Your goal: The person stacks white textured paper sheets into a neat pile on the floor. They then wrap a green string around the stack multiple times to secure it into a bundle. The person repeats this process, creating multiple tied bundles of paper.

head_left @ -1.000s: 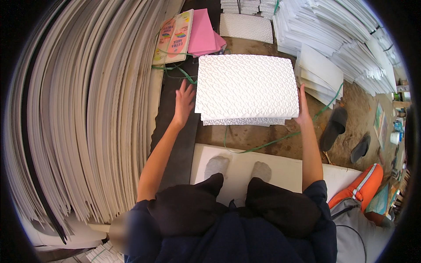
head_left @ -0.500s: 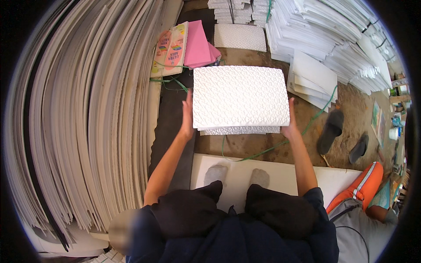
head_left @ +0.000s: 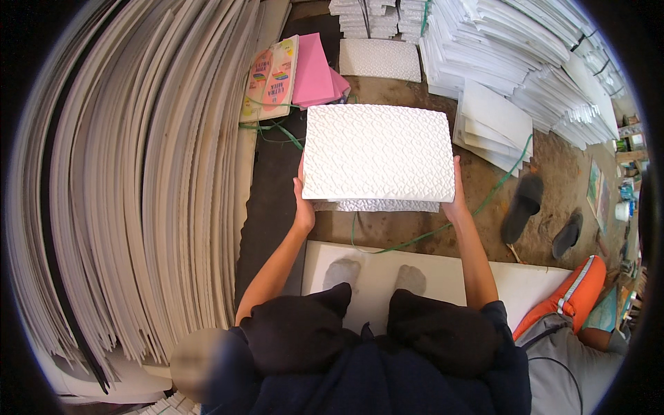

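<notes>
In front of me is a stack of white foam-like sheets with an embossed, wrinkled surface (head_left: 377,152). Another textured piece, silvery white (head_left: 387,206), sticks out below its near edge. My left hand (head_left: 303,204) grips the stack's left edge near the front corner, thumb showing and fingers partly hidden by the stack. On the opposite edge, my right hand (head_left: 455,197) presses in, its fingers along the side. Both forearms reach forward from the lower part of the view.
Tall pale board sheets (head_left: 159,173) line the left side. Beyond lie pink sheets (head_left: 312,69) and a printed carton sheet (head_left: 273,83). White sheet stacks (head_left: 498,48) fill the far right. Green strapping (head_left: 429,238), dark slippers (head_left: 522,207) and a white board (head_left: 387,277) under my feet lie nearer.
My left hand has moved in toward me and now closes against the stack's left edge, where it was held flatter before. The top of the stack has shifted very slightly left; my right hand stays at its side.
</notes>
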`<state>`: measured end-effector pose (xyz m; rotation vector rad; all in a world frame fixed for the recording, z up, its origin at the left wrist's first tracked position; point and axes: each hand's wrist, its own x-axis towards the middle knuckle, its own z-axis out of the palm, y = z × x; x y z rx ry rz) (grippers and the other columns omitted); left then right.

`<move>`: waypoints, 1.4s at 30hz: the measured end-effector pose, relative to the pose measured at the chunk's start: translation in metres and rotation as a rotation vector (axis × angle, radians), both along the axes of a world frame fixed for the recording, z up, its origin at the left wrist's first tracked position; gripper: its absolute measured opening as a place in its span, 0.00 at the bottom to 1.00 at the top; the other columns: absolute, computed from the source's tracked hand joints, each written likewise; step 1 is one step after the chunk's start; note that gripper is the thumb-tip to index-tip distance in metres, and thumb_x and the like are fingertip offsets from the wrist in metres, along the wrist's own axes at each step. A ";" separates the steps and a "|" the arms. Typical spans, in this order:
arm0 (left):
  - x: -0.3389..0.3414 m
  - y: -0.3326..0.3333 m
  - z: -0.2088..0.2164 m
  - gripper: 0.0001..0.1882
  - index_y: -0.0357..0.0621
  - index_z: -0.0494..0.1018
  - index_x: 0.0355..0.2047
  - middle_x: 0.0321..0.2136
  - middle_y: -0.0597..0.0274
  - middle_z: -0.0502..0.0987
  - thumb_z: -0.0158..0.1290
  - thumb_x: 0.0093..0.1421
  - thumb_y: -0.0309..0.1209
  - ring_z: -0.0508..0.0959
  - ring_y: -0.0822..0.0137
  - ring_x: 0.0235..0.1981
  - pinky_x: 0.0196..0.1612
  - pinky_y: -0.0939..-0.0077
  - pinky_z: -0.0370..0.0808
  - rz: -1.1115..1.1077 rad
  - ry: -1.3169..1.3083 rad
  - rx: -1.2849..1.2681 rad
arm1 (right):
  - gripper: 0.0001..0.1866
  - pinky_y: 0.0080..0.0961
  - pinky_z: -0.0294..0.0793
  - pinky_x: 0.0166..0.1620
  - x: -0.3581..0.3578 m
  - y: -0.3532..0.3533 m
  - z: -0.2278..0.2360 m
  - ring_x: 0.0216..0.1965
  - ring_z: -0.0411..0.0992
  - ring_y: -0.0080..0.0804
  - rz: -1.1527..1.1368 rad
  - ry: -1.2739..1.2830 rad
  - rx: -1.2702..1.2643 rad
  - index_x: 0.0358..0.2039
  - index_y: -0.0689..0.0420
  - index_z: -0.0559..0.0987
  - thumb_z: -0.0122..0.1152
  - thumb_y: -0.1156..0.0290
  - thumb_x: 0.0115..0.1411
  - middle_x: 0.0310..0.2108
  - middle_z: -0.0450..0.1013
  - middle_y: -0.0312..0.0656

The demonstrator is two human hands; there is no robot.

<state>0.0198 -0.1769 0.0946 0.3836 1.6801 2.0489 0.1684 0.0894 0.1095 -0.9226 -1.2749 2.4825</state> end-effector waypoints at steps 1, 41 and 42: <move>-0.001 0.001 0.002 0.40 0.43 0.41 0.60 0.60 0.59 0.46 0.23 0.57 0.60 0.45 0.61 0.61 0.60 0.67 0.42 -0.014 0.013 0.011 | 0.41 0.28 0.46 0.59 0.002 0.003 0.000 0.60 0.47 0.31 0.014 -0.004 0.009 0.59 0.58 0.49 0.33 0.39 0.56 0.60 0.48 0.40; -0.063 0.016 0.011 0.39 0.42 0.33 0.60 0.61 0.56 0.40 0.25 0.59 0.57 0.44 0.64 0.61 0.60 0.71 0.44 -0.359 -0.354 -0.034 | 0.44 0.28 0.51 0.57 -0.023 0.013 0.052 0.58 0.52 0.35 0.056 -0.110 0.109 0.59 0.62 0.50 0.37 0.36 0.54 0.59 0.49 0.46; -0.065 0.016 0.010 0.39 0.42 0.33 0.60 0.61 0.56 0.40 0.25 0.59 0.57 0.44 0.64 0.61 0.60 0.72 0.44 -0.284 -0.317 -0.031 | 0.44 0.28 0.52 0.57 -0.022 0.020 0.042 0.57 0.53 0.35 0.029 -0.054 0.161 0.58 0.61 0.50 0.37 0.36 0.53 0.59 0.50 0.45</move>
